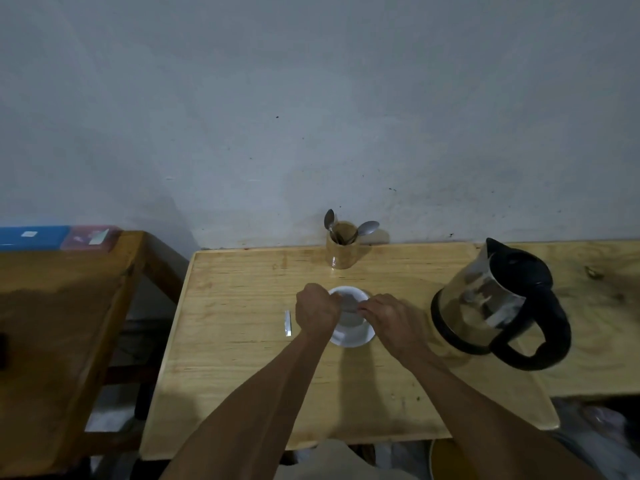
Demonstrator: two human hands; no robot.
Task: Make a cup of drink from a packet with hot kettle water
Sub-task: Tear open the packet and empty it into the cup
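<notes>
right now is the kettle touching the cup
Apart. The head view shows bare table and the right hand between kettle and cup.

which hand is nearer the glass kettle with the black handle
Right. The right hand is over the white cup, just left of the glass kettle; the left hand is at the cup's far side.

Two hands [317, 311], one cup [351, 332], one kettle [498, 303], two spoons [369, 227]
</notes>
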